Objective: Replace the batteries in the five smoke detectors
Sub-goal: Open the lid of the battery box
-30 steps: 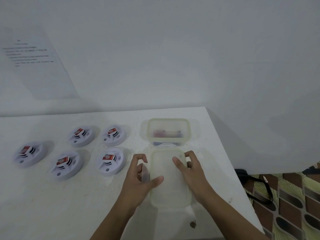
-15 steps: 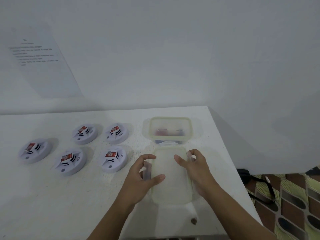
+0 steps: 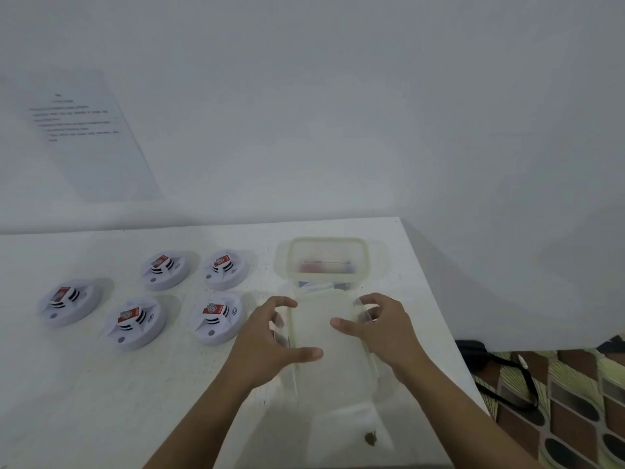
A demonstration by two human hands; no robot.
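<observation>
Five detectors point(image 3: 216, 319) sit on the table point(image 3: 84, 401), left of the hands | left hand point(image 3: 267, 343) and right hand point(image 3: 382, 330), fingers point(image 3: 282, 302) clamped on the near box point(image 3: 331, 374) at its side clips | risk: clips could pop suddenly, sending box off the edge.

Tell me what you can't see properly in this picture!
All in the head view:
- Paper on the wall: print too small and blurred to read.
- Far box: cloudy plastic blurs the red and dark things inside.
- Near box: its cloudy lid, the left hand and the right hand hide any contents.
- Black strap: partly behind the table.
- Smoke detectors: writing on their red parts is too small.
</observation>
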